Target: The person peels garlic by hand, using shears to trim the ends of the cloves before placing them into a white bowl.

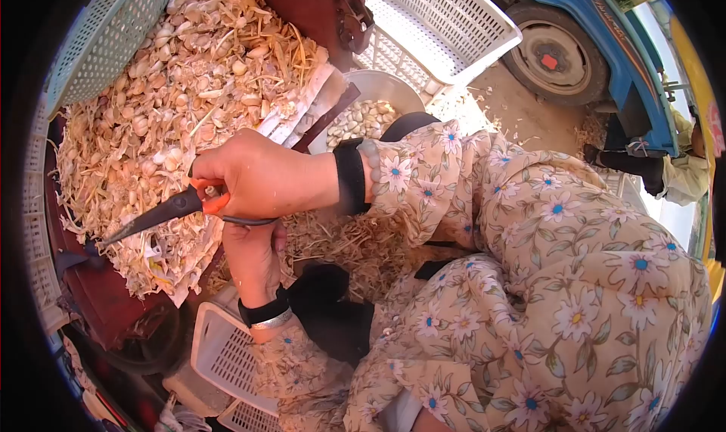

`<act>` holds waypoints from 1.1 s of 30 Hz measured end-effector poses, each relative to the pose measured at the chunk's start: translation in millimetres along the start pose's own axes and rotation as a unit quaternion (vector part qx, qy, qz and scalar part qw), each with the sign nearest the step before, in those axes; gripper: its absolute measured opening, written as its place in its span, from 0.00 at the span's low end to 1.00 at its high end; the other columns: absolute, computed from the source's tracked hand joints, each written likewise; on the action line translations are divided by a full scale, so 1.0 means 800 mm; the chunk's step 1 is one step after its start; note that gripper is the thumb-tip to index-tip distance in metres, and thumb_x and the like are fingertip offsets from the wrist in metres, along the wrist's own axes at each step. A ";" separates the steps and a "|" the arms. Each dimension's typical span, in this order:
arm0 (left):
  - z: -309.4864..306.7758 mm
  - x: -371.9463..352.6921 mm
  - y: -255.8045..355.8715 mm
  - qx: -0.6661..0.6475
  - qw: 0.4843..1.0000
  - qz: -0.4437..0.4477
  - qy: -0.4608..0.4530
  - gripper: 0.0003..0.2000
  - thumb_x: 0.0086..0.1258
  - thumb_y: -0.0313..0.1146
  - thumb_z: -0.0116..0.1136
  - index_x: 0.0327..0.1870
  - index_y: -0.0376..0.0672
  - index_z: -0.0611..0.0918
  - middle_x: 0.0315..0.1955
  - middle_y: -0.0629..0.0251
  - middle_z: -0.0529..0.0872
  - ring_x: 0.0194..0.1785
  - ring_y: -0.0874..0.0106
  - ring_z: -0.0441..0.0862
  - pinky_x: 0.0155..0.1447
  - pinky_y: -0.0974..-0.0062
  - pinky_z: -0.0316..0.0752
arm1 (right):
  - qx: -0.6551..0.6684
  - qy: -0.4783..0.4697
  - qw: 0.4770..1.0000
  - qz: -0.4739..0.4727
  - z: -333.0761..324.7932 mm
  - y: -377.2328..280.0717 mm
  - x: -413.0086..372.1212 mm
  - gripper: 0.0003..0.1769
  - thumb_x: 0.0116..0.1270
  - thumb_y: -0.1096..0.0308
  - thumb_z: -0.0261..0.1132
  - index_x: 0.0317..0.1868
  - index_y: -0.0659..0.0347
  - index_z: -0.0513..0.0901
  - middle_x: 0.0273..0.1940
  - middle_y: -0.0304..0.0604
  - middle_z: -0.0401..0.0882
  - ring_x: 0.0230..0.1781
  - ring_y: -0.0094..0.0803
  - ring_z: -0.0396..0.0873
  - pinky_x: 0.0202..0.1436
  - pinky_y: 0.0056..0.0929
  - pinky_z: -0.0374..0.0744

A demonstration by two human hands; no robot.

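My right hand is closed around the orange handles of a pair of scissors. The dark blades point left over a heap of garlic cloves and dry skins and look nearly together. Just below and partly behind it is my left hand, with its thumb bent in. Its other fingers are hidden by the right hand, so I cannot make out what they hold. Beyond my right wrist a metal bowl holds pale garlic cloves.
A green plastic basket stands at the heap's upper left. White crates are at the top, with another crate below. Dry stalks and skins lie near my lap. A blue vehicle and another person are at the right.
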State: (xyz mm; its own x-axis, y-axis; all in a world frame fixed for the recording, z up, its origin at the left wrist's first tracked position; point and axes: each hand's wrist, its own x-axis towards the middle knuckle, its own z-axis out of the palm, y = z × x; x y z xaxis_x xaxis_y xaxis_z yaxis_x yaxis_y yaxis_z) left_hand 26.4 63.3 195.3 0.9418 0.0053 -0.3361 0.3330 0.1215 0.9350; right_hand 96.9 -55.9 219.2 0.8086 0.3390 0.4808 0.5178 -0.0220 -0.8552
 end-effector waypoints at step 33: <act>-0.039 -0.006 0.033 -0.098 0.950 0.246 0.165 0.12 0.64 0.25 0.55 0.48 0.37 0.71 0.25 0.72 0.72 0.22 0.84 0.61 0.25 0.87 0.55 | -0.290 -0.164 0.942 0.048 -0.041 0.001 -0.007 0.24 0.48 0.47 0.67 0.26 0.63 0.78 0.25 0.48 0.77 0.29 0.48 0.78 0.31 0.40 0.75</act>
State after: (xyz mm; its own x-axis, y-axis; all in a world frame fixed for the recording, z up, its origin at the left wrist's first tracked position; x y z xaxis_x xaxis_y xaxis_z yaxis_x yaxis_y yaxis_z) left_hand 29.2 97.3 218.5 0.9050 0.4158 0.0901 -0.1899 0.2053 0.9601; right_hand 102.0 -88.9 221.9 0.7785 0.5797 0.2406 0.5896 -0.5440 -0.5970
